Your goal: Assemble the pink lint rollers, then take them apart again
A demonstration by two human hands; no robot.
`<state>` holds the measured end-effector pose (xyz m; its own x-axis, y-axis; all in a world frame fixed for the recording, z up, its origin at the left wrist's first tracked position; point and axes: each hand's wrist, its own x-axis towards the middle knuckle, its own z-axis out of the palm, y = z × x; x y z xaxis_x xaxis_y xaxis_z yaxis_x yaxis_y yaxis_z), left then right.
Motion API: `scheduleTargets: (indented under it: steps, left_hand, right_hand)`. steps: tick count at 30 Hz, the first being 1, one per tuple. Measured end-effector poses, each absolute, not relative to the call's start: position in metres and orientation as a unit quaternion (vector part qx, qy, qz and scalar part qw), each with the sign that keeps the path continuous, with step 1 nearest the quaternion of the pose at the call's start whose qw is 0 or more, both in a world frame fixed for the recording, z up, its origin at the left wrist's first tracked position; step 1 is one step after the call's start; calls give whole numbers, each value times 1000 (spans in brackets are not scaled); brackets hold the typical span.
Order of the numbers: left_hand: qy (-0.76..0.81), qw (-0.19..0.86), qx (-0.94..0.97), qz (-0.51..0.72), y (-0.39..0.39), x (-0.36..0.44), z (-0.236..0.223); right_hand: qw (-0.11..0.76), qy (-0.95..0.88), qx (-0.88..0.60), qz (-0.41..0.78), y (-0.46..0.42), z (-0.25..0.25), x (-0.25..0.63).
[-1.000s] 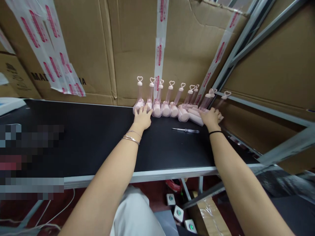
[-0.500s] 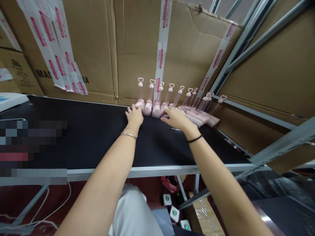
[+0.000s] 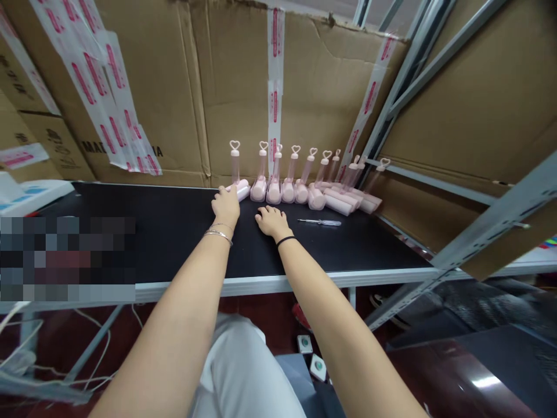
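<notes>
A row of several pale pink toys stands along the back of the black tabletop, each with a clear pink tube and a heart-shaped loop on top. At the left end of the row, my left hand is closed on the near end of a pink toy, which lies angled to the right with its tube upright. My fingers partly hide it. My right hand rests on the black surface in front of another pink toy, holding nothing, fingers apart and slightly bent. To its right lies a screwdriver with a clear handle.
Behind the row rises a taped cardboard wall. A metal upright borders the right side. The tabletop's pale metal edge runs in front of me. At the far left sits a white device.
The leftmost toy has shifted left, away from its neighbour, and turned under my left hand. My right hand has come off the row, moving left and nearer to me, uncovering the screwdriver.
</notes>
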<state>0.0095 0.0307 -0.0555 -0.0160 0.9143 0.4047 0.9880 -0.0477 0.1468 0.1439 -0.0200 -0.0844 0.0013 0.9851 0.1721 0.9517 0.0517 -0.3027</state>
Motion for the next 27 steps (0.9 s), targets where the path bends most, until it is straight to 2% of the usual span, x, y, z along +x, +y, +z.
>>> scheduleTargets:
  steps: [5, 10, 12, 15, 18, 21, 24, 27]
  left_hand:
    - [-686, 100, -700, -172, 33, -12, -44]
    - [-663, 84, -741, -72, 52, -39, -28]
    - [-616, 93, -782, -4, 63, -55, -19]
    - [-591, 134, -796, 14, 70, -77, -5]
    - [-589, 193, -785, -3, 62, -84, 4]
    - [-582, 235, -778, 9, 49, -76, 6]
    - [-588, 201, -783, -13, 41, -63, 2]
    - [-580, 137, -795, -114, 41, -51, -10]
  right_hand:
    - [194, -701, -686, 15, -26, -81, 144]
    - [221, -707, -641, -202, -39, -54, 210]
    - [246, -654, -677, -232, -46, -44, 255]
    - [294, -538, -761, -210, -53, -46, 321]
    - [270, -494, -820, -97, -52, -62, 362]
    - [275, -481, -830, -66, -45, -73, 377]
    - [290, -468, -834, -48, -38, -72, 381]
    - [326, -448, -831, -48, -38, -66, 384]
